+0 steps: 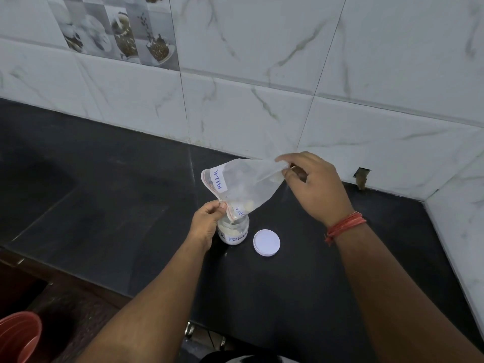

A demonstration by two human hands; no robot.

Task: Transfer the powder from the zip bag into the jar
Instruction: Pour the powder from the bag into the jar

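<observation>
A clear zip bag [245, 183] labelled "MILK" hangs tilted over a small clear jar [234, 230] on the black counter, its zip mouth pointing down into the jar's opening. My left hand [208, 222] pinches the bag's red-striped zip edge right at the jar's rim. My right hand [313, 186] holds the bag's bottom corner raised up and to the right. Pale powder clumps sit low in the bag near its mouth, and white powder fills the lower part of the jar. The jar carries a handwritten "POWDER" label.
The jar's white lid [266, 242] lies flat on the counter [131, 210] just right of the jar. A tiled wall rises behind, with a corner at the right. An orange bucket [18, 336] stands below the counter edge at the lower left.
</observation>
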